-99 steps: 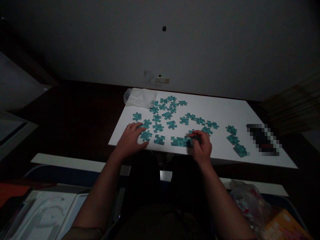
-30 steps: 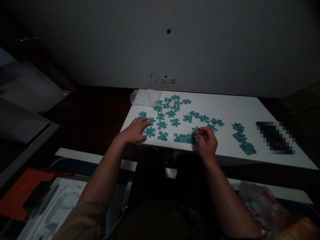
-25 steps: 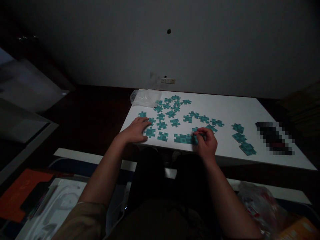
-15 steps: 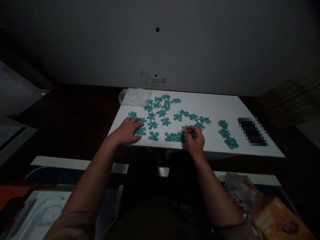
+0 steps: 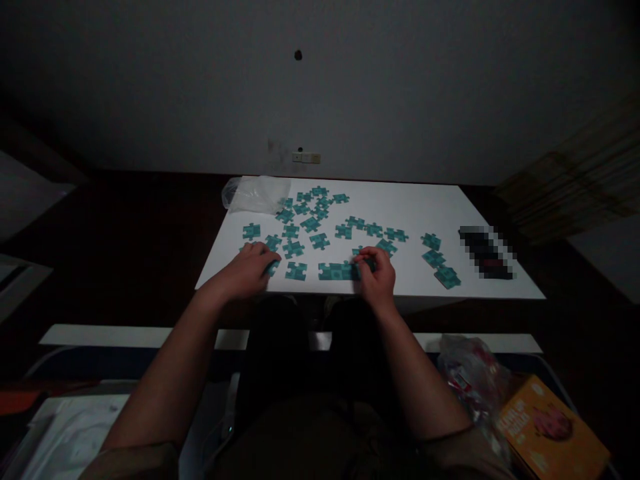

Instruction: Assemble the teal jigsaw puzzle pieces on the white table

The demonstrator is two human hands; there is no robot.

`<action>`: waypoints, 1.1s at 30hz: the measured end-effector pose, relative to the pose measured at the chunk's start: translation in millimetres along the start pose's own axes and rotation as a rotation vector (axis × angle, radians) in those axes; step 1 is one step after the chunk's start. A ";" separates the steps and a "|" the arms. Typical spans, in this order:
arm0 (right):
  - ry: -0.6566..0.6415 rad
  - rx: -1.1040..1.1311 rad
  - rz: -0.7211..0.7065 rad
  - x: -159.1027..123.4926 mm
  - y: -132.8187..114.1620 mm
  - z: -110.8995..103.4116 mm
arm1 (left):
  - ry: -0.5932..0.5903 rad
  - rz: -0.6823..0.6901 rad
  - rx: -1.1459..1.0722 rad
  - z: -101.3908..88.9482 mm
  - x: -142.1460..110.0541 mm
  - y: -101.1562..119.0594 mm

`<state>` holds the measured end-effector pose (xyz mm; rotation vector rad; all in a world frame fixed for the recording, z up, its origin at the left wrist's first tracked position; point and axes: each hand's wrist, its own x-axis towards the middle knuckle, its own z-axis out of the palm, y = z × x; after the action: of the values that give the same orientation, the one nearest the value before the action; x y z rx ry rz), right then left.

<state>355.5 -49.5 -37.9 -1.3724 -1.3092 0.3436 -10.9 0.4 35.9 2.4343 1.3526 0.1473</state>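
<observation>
Teal jigsaw puzzle pieces (image 5: 319, 241) lie scattered over the white table (image 5: 400, 200). At the table's near left, my left hand (image 5: 249, 270) is closed, with fingers and thumb around a puzzle piece (image 5: 273, 268) that it partly covers. Just right of it lies a loose piece (image 5: 296, 271). A joined strip of pieces (image 5: 334, 271) lies along the near edge. My right hand (image 5: 376, 275) pinches a puzzle piece at the strip's right end; its fingers hide most of that piece. Another piece (image 5: 387, 247) sits just beyond the right hand.
A clear plastic bag (image 5: 257, 194) rests at the far left corner. Three pieces (image 5: 433, 259) form a line on the right, beside a pixelated dark object (image 5: 487, 252). Nearer my body are an orange box (image 5: 553, 427) and a crinkled plastic bag (image 5: 470, 373). A wall stands behind the table.
My left hand has drawn its spread fingers in and shifted left, uncovering pieces beyond it. The right hand keeps its pinch at the strip's end. The whole view has shifted slightly.
</observation>
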 end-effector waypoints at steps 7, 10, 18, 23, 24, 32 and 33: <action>0.001 0.013 0.003 -0.9 1.1 0.2 | -0.034 -0.003 -0.054 -4.1 1.3 -3.3; 0.003 0.021 0.011 -1.8 3.1 -0.3 | -0.052 -0.033 -0.047 -11.2 -7.9 -8.2; 0.005 0.045 0.011 -3.7 7.1 -0.6 | -0.085 -0.104 0.053 -22.3 -15.4 -9.0; 0.020 0.026 0.005 -2.7 5.5 0.0 | -0.054 -0.103 0.066 -17.9 -5.3 -1.7; 0.022 0.022 0.003 -2.2 5.3 0.2 | -0.051 -0.101 0.075 -17.0 -3.6 -0.4; 0.026 0.011 -0.007 0.5 6.7 2.1 | -0.046 -0.116 0.124 -14.2 0.2 5.8; 0.024 0.010 -0.008 0.5 6.9 2.2 | -0.046 -0.122 0.119 -14.4 -0.9 6.3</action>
<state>357.2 -46.2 -44.1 -1.3590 -1.2912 0.3270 -10.1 0.2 51.6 2.4254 1.5252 -0.0206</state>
